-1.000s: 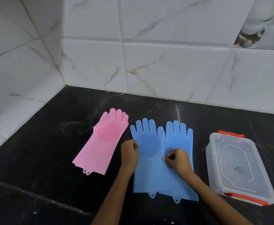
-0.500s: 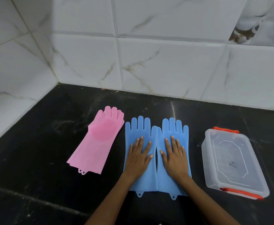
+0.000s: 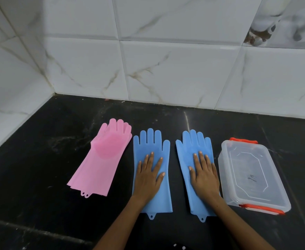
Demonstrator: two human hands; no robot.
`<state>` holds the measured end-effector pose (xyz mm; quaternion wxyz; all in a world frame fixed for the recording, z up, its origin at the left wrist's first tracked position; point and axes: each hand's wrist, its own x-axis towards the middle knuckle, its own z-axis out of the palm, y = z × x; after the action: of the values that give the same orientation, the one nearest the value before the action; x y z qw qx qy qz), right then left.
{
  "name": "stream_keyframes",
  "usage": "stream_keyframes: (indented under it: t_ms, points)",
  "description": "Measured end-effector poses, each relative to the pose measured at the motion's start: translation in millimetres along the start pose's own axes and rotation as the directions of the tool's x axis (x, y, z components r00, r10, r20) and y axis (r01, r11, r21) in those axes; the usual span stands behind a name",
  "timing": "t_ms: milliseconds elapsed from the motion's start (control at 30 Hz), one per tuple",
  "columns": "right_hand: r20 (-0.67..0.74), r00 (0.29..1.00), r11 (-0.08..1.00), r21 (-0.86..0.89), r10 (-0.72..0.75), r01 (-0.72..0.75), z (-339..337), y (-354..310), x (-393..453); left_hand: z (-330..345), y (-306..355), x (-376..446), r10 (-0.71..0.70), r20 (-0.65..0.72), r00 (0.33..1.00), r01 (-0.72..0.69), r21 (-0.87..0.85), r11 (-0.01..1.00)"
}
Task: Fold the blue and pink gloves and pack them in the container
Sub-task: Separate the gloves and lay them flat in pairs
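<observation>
Left hand (image 3: 149, 179) flat, fingers spread, pressing on the left blue silicone glove (image 3: 152, 141). Right hand (image 3: 203, 175) likewise flat on the right blue silicone glove (image 3: 196, 143). Apart from each other on the black stone counter (image 3: 39, 168), pink silicone gloves (image 3: 101, 159) (stacked) leftward, lidded clear plastic container with orange clips (image 3: 251, 175) just beside the right.
</observation>
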<state>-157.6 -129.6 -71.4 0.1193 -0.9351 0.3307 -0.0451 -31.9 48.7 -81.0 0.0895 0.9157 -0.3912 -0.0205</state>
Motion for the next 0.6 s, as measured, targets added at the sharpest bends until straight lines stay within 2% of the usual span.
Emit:
stream_keyframes:
  t_ms: [133, 233, 600]
  points:
    - [0.013, 1.0, 1.0, -0.014, 0.024, -0.024, -4, 10, -3, 0, 6, 3, 0.0, -0.001, 1.0, 0.0, -0.055, 0.999]
    - [0.015, 1.0, 1.0, -0.006, -0.016, 0.016, -6, 3, -1, -3, 11, 11, 0.012, -0.005, 1.0, -0.012, -0.091, 0.996]
    - [0.041, 0.999, 0.998, -0.069, -0.007, 0.009, -4, -31, 11, -2, 17, 15, 0.018, -0.019, 1.0, -0.019, -0.046, 0.999]
